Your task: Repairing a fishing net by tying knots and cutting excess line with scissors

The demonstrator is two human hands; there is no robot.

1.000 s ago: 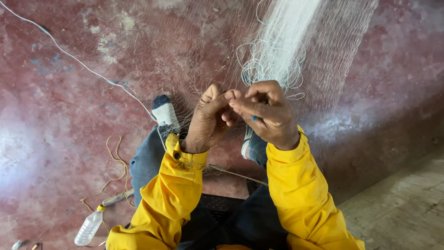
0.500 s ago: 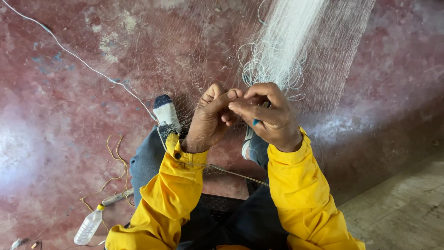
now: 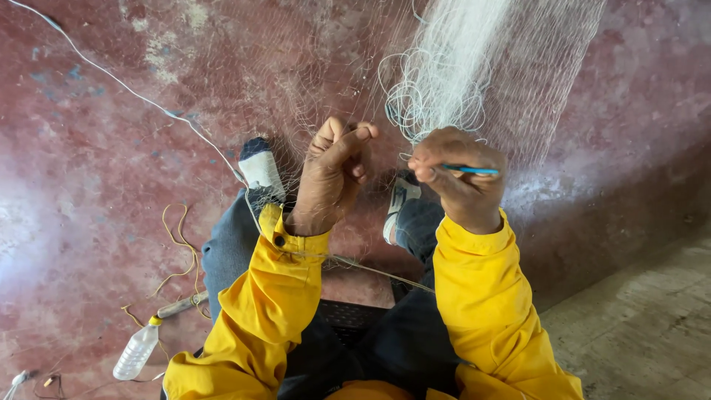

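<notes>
Our left hand [image 3: 333,174] pinches fine white net [image 3: 459,67] mesh; our right hand [image 3: 459,178] grips a blue needle [image 3: 470,170], fingers closed.

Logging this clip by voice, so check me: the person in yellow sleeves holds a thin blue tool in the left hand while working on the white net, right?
Not quite. The head view shows the thin blue tool in the right hand, not the left hand, which pinches strands of the white net.

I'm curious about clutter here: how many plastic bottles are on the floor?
1. A clear plastic bottle with a yellow cap lies on the red floor at lower left, beside the left sleeve. Others may be hidden.
</notes>
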